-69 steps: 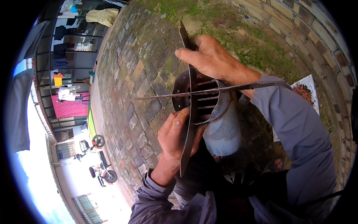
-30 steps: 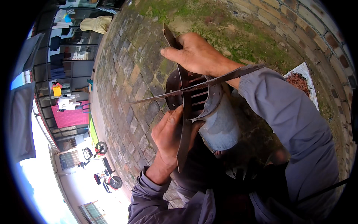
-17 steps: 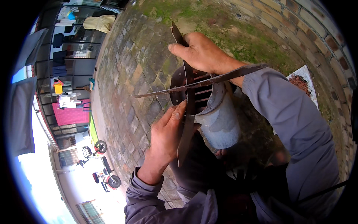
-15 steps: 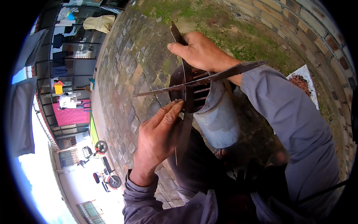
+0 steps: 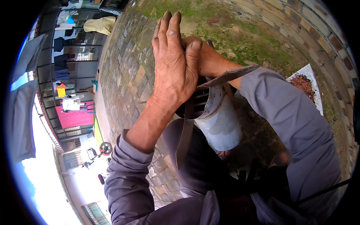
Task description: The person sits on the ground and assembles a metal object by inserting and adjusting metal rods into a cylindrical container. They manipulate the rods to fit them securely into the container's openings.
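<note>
A long metal blade [image 5: 184,138] is crossing the slotted mouth of a grey cylinder [image 5: 219,125]. The left hand [image 5: 174,63] is hovering flat and open above it, gripping nothing. Behind, the right hand [image 5: 208,60] is mostly hidden; its grip is unclear.

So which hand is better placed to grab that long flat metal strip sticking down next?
Probably the left hand: it is raised, open and empty above the long flat metal strip. The right hand sits mostly hidden behind it, at the grey metal cylinder.
</note>
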`<act>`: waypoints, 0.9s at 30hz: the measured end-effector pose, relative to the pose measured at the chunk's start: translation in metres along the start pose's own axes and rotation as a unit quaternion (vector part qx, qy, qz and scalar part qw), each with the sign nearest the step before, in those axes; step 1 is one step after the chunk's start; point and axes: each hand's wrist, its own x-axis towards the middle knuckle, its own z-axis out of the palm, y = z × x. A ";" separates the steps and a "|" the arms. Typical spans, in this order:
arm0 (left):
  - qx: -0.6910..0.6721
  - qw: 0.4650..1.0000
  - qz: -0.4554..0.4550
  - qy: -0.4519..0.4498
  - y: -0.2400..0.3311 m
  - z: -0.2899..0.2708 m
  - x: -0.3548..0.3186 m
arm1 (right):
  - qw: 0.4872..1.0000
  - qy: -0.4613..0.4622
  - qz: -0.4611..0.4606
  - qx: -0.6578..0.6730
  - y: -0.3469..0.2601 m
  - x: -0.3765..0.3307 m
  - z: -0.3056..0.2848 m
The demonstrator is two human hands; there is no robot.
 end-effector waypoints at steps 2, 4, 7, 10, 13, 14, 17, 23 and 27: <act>-0.002 1.000 -0.001 -0.005 -0.002 0.000 0.000 | 1.000 -0.008 0.003 -0.026 -0.005 0.000 -0.003; -0.010 1.000 0.000 -0.011 -0.001 -0.001 0.003 | 0.997 -0.031 0.068 0.004 -0.006 0.000 -0.002; -0.037 0.999 0.000 -0.015 -0.002 -0.005 0.005 | 0.994 -0.029 0.102 0.038 0.000 0.002 -0.001; -0.038 0.999 0.000 -0.013 -0.003 -0.005 0.007 | 0.989 -0.020 0.129 0.070 -0.002 0.005 0.003; -0.107 0.990 -0.055 0.077 -0.004 -0.032 0.024 | 0.970 -0.033 0.228 0.079 -0.016 0.007 -0.002; -0.194 0.972 -0.087 0.100 0.002 -0.037 0.029 | 0.957 -0.048 0.277 0.071 -0.019 0.006 -0.005; -0.160 0.981 -0.101 0.043 0.006 -0.017 0.002 | 0.972 -0.043 0.218 0.082 -0.012 0.004 -0.004; -0.036 0.997 -0.059 -0.014 0.004 0.001 -0.006 | 0.987 -0.020 0.129 0.092 0.009 0.001 0.005; -0.035 0.997 -0.060 -0.016 0.001 -0.002 -0.007 | 0.984 -0.030 0.138 0.112 -0.001 0.002 -0.002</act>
